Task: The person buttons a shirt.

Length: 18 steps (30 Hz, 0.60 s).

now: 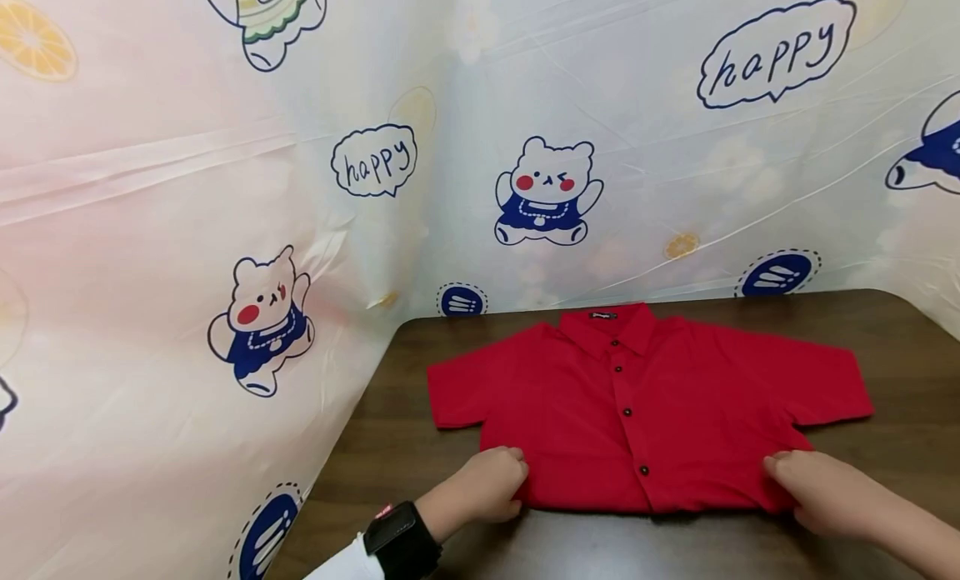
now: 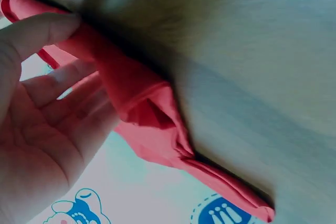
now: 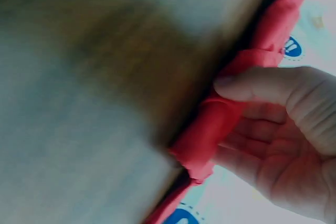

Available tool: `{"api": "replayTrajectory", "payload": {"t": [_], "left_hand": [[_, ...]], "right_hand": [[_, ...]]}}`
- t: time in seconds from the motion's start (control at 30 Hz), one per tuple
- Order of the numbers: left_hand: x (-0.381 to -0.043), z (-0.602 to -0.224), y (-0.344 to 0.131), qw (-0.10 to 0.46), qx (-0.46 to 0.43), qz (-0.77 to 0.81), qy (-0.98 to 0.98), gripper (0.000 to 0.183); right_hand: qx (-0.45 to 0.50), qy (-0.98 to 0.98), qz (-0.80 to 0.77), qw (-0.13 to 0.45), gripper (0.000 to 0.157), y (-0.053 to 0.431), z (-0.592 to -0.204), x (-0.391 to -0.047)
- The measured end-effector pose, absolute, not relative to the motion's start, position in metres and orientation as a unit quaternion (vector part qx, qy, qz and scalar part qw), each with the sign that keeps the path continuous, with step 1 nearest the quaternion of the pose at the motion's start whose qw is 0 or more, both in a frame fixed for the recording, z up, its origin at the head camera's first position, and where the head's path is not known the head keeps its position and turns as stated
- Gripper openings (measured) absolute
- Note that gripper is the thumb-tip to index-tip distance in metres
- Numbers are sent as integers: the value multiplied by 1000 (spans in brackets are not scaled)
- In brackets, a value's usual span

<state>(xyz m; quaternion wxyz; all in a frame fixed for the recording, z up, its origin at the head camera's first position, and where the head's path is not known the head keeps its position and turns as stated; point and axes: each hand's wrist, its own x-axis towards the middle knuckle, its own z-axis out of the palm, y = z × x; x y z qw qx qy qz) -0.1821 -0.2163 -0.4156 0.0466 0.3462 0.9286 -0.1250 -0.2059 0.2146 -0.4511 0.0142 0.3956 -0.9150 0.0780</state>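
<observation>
A red short-sleeved button-up shirt (image 1: 570, 413) lies front side up, its collar at the far edge of the table and both sleeves spread out. Its near edge is folded under, level with the hands. At the near left corner my left hand (image 1: 491, 484) pinches the folded edge; in the left wrist view the thumb (image 2: 58, 27) lies over the red cloth and the fingers go beneath it. My right hand (image 1: 821, 492) grips the near right corner likewise, its thumb (image 3: 247, 85) on top of the fold in the right wrist view.
The shirt rests on a dark brown wooden table (image 1: 405, 447). Behind and to the left hangs a pale curtain (image 1: 465, 147) printed with bears and the word "happy", meeting the table's edges. A black band (image 1: 402, 540) is strapped on the left wrist.
</observation>
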Motion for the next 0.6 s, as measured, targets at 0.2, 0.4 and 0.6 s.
{"api": "replayTrajectory", "payload": {"t": [0.2, 0.4, 0.6], "left_hand": [[-178, -418, -233, 16, 365, -85, 927, 16], [-180, -408, -260, 21, 365, 42, 930, 12], [-167, -378, -277, 35, 348, 231, 908, 9]], "right_hand": [[362, -927, 56, 86, 26, 212, -456, -201], [347, -930, 96, 76, 39, 218, -438, -200], [414, -890, 179, 60, 35, 248, -411, -204]]}}
